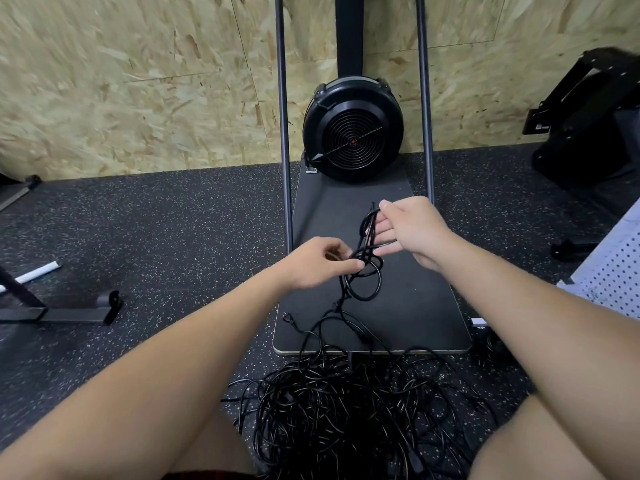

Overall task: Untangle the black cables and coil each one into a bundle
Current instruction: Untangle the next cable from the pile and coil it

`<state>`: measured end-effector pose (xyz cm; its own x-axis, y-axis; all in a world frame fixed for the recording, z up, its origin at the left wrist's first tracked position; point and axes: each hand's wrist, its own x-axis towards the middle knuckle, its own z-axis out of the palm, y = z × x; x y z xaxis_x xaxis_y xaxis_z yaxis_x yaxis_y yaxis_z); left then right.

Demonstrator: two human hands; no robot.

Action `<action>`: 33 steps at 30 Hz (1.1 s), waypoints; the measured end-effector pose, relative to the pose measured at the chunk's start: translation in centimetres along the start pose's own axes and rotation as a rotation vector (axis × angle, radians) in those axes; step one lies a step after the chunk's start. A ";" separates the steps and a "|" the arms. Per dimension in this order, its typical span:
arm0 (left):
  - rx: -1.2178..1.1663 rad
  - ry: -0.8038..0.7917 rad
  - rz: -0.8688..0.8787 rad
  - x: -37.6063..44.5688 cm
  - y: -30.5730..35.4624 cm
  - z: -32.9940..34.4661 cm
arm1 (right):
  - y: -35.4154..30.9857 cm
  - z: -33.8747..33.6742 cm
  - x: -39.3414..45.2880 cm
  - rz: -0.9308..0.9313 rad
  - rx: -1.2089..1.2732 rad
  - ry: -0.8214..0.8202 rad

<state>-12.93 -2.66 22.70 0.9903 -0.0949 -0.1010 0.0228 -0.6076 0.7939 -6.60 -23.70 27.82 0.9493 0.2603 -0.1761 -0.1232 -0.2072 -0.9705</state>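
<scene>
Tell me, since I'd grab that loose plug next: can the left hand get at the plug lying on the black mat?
Probably not yet: the way to the plug looks free, but the left hand is pinching the cable loops.

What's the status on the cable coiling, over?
Left hand pinches the cable loops; right hand holds their top. Tangled pile waits on the floor. Nothing obstructing.

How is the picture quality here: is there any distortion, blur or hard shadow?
Head view: wide-angle bending bows the two upright poles and stretches the forearms at the bottom; light is soft and even, without hard shadows; the left hand, right hand and cable loops look slightly soft; the black cable pile loses detail.
</scene>
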 end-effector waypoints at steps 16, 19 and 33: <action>-0.266 0.237 -0.105 0.2 0.9 -1.3 | 0.3 0.5 -1.3 -0.428 -0.545 -0.137; -0.511 0.178 -0.155 0.2 1.4 -1.6 | 0.8 1.4 -1.8 -0.503 -0.741 -0.265; -0.323 0.069 -0.026 0.0 0.1 -2.1 | 0.7 0.7 -0.7 -0.680 -0.744 -0.172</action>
<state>-12.66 -1.10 24.02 0.9955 -0.0225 -0.0917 0.0794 -0.3265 0.9419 -7.52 -23.32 27.16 0.6895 0.6612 0.2957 0.6927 -0.4827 -0.5359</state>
